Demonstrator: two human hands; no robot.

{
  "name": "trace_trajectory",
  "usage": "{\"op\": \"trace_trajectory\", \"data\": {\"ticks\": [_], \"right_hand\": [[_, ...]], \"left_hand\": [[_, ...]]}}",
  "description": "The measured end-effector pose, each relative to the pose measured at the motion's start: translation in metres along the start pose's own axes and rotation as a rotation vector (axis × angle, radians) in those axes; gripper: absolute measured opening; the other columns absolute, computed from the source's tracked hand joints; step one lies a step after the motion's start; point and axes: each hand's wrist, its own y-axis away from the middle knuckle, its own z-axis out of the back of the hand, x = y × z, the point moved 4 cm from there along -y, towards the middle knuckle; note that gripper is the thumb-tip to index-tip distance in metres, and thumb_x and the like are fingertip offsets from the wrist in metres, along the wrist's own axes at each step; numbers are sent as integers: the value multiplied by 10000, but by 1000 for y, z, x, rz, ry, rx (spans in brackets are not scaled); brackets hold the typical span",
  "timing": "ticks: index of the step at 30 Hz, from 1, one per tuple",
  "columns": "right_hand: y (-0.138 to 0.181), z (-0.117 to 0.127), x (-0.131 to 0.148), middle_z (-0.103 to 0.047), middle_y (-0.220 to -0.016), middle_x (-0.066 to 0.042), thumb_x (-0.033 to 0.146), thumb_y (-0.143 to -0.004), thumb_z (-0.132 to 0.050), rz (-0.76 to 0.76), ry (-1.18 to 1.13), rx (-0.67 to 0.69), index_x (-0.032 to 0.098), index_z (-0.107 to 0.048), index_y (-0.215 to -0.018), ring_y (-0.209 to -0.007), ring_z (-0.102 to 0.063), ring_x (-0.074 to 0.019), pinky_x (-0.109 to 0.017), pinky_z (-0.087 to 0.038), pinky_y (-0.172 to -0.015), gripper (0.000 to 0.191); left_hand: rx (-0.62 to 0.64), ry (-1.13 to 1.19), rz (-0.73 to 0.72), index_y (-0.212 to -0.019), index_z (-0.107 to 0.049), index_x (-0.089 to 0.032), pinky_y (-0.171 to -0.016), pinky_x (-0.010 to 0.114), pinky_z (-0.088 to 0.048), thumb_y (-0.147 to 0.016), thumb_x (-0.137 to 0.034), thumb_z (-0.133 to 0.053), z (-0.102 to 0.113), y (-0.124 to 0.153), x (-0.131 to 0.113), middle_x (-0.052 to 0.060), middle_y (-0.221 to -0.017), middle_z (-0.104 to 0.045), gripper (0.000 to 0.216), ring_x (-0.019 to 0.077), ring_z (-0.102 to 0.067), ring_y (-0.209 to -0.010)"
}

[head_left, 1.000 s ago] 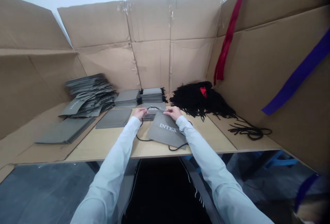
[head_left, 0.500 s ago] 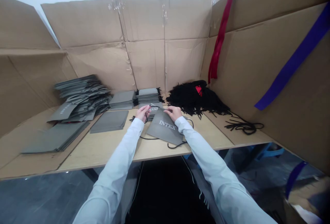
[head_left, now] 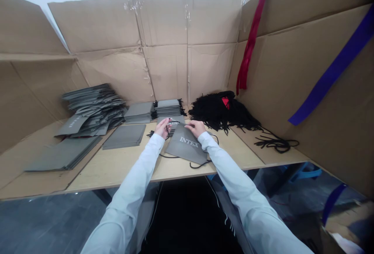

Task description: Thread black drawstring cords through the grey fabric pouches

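A flat grey pouch (head_left: 187,150) printed INTEX is tilted over the table's front part. My right hand (head_left: 196,128) is closed on its upper corner with thumb and fingers pinched. Just left of it, my left hand (head_left: 162,128) is closed on a black cord (head_left: 171,157), which loops down past the pouch's left side. Something small and thin shows at the left fingertips, too small to name. Another cord end curls out under the pouch's lower edge. Behind my hands lies a further grey pouch (head_left: 163,120) with white lettering, partly hidden.
Several stacks of grey pouches stand left, including a tall leaning pile (head_left: 95,104). A corded stack (head_left: 168,108) sits at the back. Right of it lies a heap of black cords (head_left: 219,110), with loose cords (head_left: 276,143) farther right. Cardboard walls (head_left: 165,67) enclose the table.
Almost nothing differs. My left hand has shifted very slightly with the cord, while the pouch and my right hand stay nearly in place.
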Motion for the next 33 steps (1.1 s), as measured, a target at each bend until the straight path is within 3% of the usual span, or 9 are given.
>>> {"op": "trace_trajectory", "data": {"ticks": [7, 12, 20, 33], "right_hand": [[-1, -3, -1, -635, -730, -32, 346, -666, -561, 22, -29, 16, 180, -648, -714, -671, -547, -133, -218, -384, -647, 194], [-2, -6, -2, -637, -731, -27, 351, -662, -563, 10, -38, 66, 190, -651, -709, -679, -547, -133, -220, -382, -652, 189], [-1, -11, -2, -638, -681, -23, 341, -643, -586, 14, -56, 152, 186, -656, -709, -613, -536, -116, -204, -378, -619, 183], [2, -13, -3, -649, -736, -33, 316, -657, -582, 48, -40, 263, 180, -661, -750, -670, -558, -125, -199, -381, -647, 182]], "left_hand": [[10, 67, 77, -870, -576, -153, -446, 129, -400, -679, -227, -576, -2, 4, 7, 54, -913, -603, 205, 65, -564, -603], [-19, -8, -34, -844, -595, -104, -525, 143, -430, -657, -168, -589, -1, 3, 4, 80, -857, -620, 198, 79, -578, -647], [-102, -201, -143, -921, -590, -82, -728, 268, -465, -545, -99, -659, 6, -4, -1, 85, -840, -630, 382, 129, -585, -708], [186, -194, 70, -781, -597, -77, -769, 300, -461, -593, -135, -642, -2, 7, 3, 118, -895, -602, 202, 168, -582, -790]]}}
